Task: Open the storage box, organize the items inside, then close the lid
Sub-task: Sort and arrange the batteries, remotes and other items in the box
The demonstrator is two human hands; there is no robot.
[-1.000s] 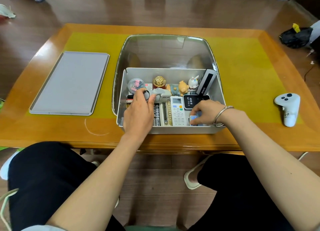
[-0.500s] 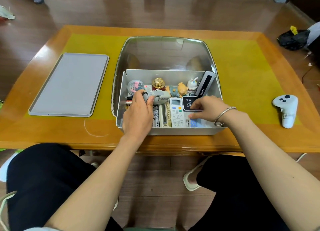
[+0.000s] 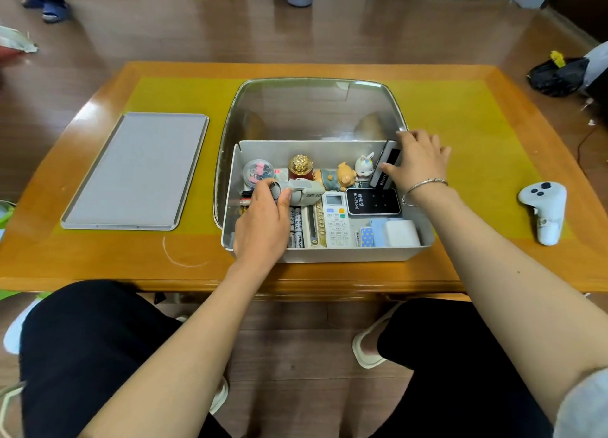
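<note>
The white storage box (image 3: 348, 255) stands open near the table's front edge, its clear lid (image 3: 312, 108) raised behind it. Inside lie batteries, a white remote (image 3: 336, 217), a black Wi-Fi device (image 3: 373, 201), a white case (image 3: 402, 233), figurines and a tub of clips (image 3: 257, 171). My left hand (image 3: 263, 220) grips a grey mini fan (image 3: 301, 192) at the box's left middle. My right hand (image 3: 418, 161) holds a slim black device (image 3: 385, 164) that leans against the box's right rear corner.
A grey tray (image 3: 135, 171) lies flat on the yellow mat to the left of the box. A white game controller (image 3: 544, 210) rests on the table at the right. People's feet and a black bag are on the floor beyond the table.
My right hand has moved from the box's front right corner, past the Wi-Fi device, back to the slim black device at the rear right. My left hand stays on the mini fan.
</note>
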